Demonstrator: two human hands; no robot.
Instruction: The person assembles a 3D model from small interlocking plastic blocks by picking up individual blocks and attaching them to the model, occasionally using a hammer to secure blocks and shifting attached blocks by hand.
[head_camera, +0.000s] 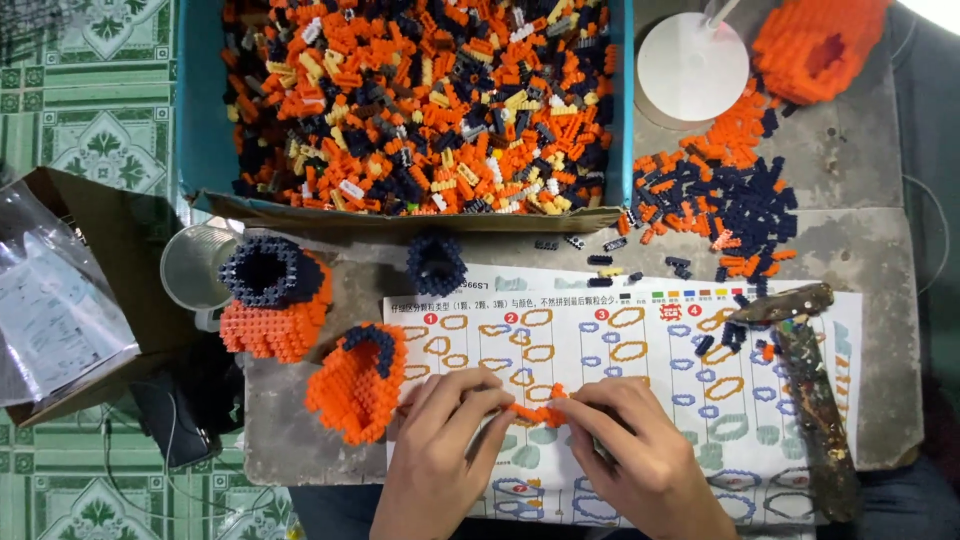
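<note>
We pinch a short orange brick strip (538, 410) between our left hand (440, 440) and right hand (630, 450), both grips closed on it, over the instruction sheet (640, 340).

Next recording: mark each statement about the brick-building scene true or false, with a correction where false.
1. Both hands, left hand and right hand, pinch an orange brick strip. True.
2. The strip is blue. False: it is orange.
3. The hands work over a printed instruction sheet. True.
4. The box of loose bricks lies nearest the person. False: it sits at the far edge.
5. A hammer lies right of the hands. True.
</note>
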